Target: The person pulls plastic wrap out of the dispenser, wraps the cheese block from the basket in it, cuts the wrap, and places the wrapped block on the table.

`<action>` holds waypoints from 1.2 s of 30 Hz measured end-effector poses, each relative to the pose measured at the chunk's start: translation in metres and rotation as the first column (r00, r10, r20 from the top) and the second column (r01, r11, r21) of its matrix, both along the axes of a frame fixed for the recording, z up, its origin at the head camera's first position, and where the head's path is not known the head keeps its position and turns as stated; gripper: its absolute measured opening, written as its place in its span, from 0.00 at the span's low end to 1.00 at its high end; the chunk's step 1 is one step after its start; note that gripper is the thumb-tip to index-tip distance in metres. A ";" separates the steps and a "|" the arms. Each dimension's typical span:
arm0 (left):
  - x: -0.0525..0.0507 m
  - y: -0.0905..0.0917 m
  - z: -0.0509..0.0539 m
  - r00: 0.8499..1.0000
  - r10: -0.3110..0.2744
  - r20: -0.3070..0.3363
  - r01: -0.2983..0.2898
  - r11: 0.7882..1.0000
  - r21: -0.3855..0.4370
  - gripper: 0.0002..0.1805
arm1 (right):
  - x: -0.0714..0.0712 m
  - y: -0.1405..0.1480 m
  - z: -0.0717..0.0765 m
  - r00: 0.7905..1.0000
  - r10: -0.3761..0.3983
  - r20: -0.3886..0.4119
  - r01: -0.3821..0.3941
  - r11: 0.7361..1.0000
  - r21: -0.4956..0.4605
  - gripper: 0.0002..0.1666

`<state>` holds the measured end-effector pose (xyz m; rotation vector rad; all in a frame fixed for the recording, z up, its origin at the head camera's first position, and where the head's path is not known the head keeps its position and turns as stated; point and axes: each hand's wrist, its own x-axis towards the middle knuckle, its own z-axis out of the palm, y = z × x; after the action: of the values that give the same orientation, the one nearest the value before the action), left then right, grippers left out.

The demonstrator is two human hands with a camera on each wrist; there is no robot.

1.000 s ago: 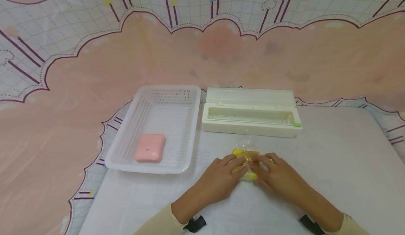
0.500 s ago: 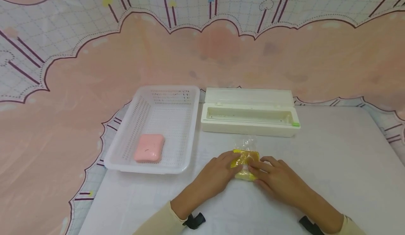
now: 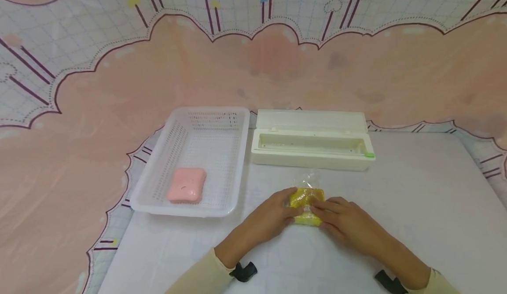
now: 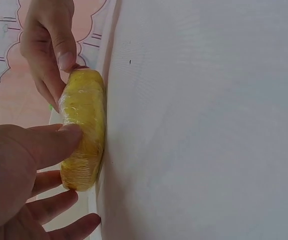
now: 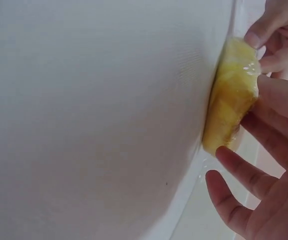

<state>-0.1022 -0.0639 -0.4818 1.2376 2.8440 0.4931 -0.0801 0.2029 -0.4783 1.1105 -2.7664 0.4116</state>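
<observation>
In the head view, a film-wrapped yellow block [image 3: 306,218] lies on the white surface [image 3: 428,206] between the person's two hands, in front of a cream cling-film dispenser [image 3: 313,159] whose lid stands raised. The left hand [image 3: 263,219] is at the block's left side, pinching it with the thumb over the edge and the index finger at the far left corner. The right hand [image 3: 350,226] comes in from the right, its fingertips touching the top of the block. A tuft of loose clear film [image 3: 307,180] sticks out beyond the far edge. Further left, a white perforated basket [image 3: 233,162] holds a pink rounded block [image 3: 187,185] near its front left corner.

In the left wrist view, the left thumb lies across the yellow block's side, with the other fingers behind and past its end; the right hand's thumb is at the opposite end.

In the right wrist view, the right hand's fingers are extended and spread apart, the nearest ones touching the yellow block's upper edge. The left hand is at the far end.
</observation>
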 end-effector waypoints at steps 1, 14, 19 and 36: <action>0.000 0.000 0.000 1.000 -0.004 -0.005 0.004 1.000 0.003 0.22 | 0.000 0.000 0.001 1.000 0.002 0.001 -0.002 1.000 -0.005 0.27; 0.005 -0.003 0.005 1.000 0.000 -0.004 0.000 1.000 0.000 0.23 | -0.001 -0.001 0.003 0.999 -0.014 -0.051 0.010 0.997 -0.071 0.30; 0.002 -0.001 0.001 0.993 0.052 0.106 -0.066 0.988 0.137 0.25 | -0.001 0.001 0.006 0.993 -0.117 -0.017 0.115 0.987 -0.113 0.28; -0.014 -0.003 -0.019 0.828 0.202 0.524 -0.429 0.829 0.358 0.22 | 0.006 0.004 0.015 0.954 -0.241 0.179 0.263 0.958 -0.111 0.23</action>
<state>-0.1164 -0.0670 -0.5010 0.5128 2.5716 1.3471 -0.0739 0.2064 -0.4634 0.7094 -2.9183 0.6707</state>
